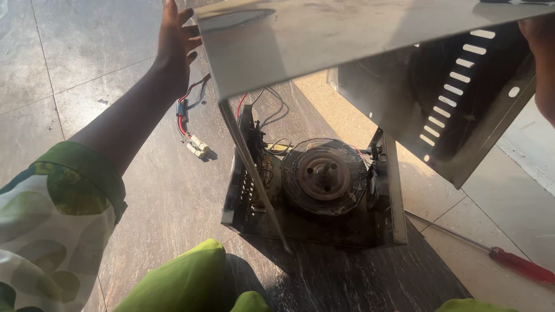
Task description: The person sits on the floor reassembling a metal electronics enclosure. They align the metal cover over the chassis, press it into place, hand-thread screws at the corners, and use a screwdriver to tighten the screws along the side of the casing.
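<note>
A bent grey sheet-metal cover with ventilation slots is held up in the air above an opened metal chassis. My left hand grips the cover's left edge, fingers spread along it. My right hand holds the cover's right side at the frame's edge. Inside the chassis sits a round, dusty wound coil with a shaft in its middle. Black and red wires run from the chassis's back left corner.
A loose bundle of red and black wires with a white connector lies on the tiled floor left of the chassis. A red-handled screwdriver lies on the floor at the lower right. My green-clad knees fill the bottom.
</note>
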